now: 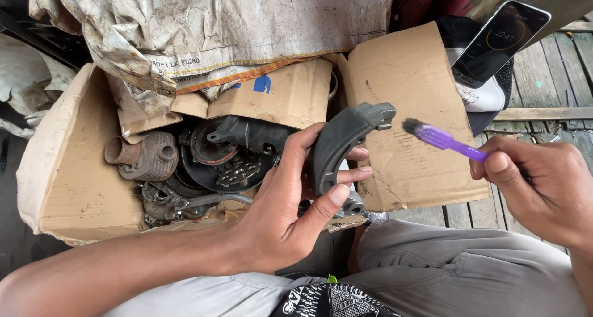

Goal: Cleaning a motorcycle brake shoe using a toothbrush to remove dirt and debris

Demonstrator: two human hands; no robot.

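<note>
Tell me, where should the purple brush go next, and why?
Probably a short move left, onto the curved grey brake shoe. The right hand holds the purple toothbrush with its dark bristles pointing at the shoe, close to its upper end but not touching. The left hand grips the shoe, its outer face turned toward the brush.

Bare forearms, grey trousers
</note>
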